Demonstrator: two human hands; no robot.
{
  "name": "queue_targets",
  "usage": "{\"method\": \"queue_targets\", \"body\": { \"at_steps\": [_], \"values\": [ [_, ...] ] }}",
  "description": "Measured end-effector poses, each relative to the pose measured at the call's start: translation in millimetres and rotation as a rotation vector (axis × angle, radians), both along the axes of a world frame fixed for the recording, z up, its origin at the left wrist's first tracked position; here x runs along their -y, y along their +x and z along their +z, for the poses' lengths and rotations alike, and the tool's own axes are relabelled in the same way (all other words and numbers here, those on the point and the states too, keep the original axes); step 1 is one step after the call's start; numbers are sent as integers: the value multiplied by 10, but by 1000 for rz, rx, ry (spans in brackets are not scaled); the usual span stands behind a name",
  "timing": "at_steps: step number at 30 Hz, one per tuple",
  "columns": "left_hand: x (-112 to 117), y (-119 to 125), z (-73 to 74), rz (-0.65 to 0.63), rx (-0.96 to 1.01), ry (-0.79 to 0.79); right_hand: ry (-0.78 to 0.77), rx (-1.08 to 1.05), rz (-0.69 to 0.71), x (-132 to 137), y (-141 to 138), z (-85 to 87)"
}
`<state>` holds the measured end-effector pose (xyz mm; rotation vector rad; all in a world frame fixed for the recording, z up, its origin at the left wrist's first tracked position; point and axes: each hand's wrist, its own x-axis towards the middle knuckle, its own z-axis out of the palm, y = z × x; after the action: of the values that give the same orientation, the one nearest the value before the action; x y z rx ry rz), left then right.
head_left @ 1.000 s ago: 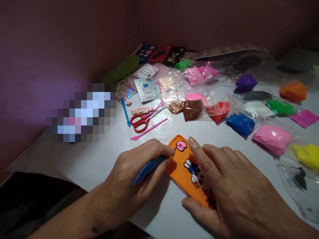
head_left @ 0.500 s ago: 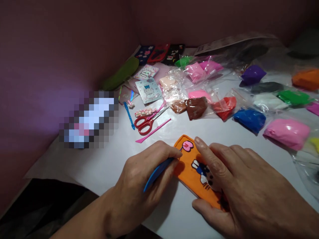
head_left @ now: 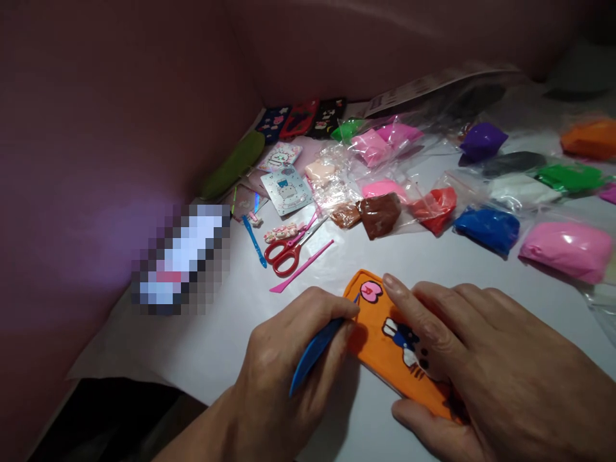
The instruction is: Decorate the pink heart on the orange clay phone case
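Observation:
An orange clay-covered case lies slanted on the white sheet. On its face are a pink heart with a dark outline and a blue, white and grey figure, partly under my fingers. My left hand is closed in a pinch around a blue modelling tool. The tool's thin tip is at the case's surface, just left of the heart. Across the right part of the case lies my right hand, fingers over the top and thumb by the near edge, holding it steady.
Red-handled scissors, a pink modelling tool and another blue tool lie beyond my left hand. Several bagged clay lumps, such as a blue one, spread behind the case. A blurred-out phone-like device stands at left.
The whole scene sits slightly lower and further right in the picture, as the camera has shifted. Both hands keep nearly the same place on the case, the tool's tip still beside the heart.

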<state>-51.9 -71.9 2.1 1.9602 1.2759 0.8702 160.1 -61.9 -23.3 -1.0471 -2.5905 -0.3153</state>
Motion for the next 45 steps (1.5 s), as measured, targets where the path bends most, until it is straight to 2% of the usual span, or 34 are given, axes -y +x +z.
{"method": "queue_targets", "body": {
  "at_steps": [17, 24, 31, 45],
  "values": [
    [-2, 17, 30, -27, -70, -59, -17, 2, -11, -10, 12, -24],
    [-15, -29, 27, -19, -39, -23, -103, -2, 10, -24, -8, 47],
    [-19, -46, 32, -111, 89, -65, -135, -25, 19, -8, 18, 71],
    [-36, -92, -19, -156, 4, 7, -126, -8, 13, -29, 5, 66]
  ]
}}
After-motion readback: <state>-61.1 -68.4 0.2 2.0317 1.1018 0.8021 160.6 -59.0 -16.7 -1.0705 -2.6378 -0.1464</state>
